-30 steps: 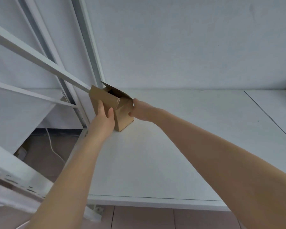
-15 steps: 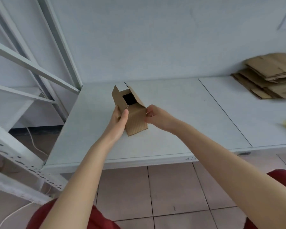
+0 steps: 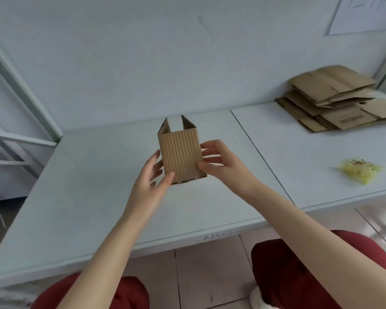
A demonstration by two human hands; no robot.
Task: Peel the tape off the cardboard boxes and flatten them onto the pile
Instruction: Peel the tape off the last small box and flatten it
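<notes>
White table (image 3: pixel 87 175) spans mid-frame; at centre the left hand (image 3: pixel 151 179) and right hand (image 3: pixel 218 162) pinch the cardboard box (image 3: pixel 181 155) by its lower sides. It is light, stiff and crushable, with tape seemingly along its bottom edge.
</notes>
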